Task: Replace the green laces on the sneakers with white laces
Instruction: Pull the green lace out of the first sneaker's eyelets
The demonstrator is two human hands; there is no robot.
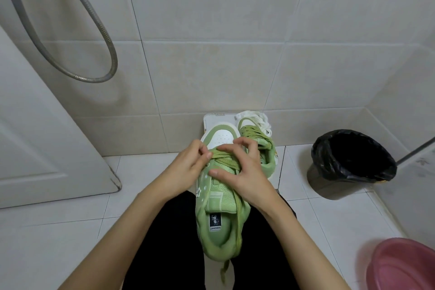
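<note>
The left hand (186, 169) pinches the green lace (223, 156) with curled fingers near the toe; the right hand (244, 167) — fingers curled, thumb on the tongue (223, 189) — seems to hook it too. The near sneaker (219, 219) rests on the lap (164, 231), the second sneaker (266, 150) beyond, white laces (261, 117) behind.

Walls: large pale grey glazed wall tiles (211, 19), thin dark grout lines. Floor: glossy white floor tiles (58, 231). Left: white panelled door (35, 148), lower corner chipped. Grey ribbed metal shower hose (113, 54) hangs in a loop, upper left. Right: dark round waste bin with black plastic liner (348, 165); pink round plastic basin (404, 266) at lower right corner. Light even, diffuse.
</note>
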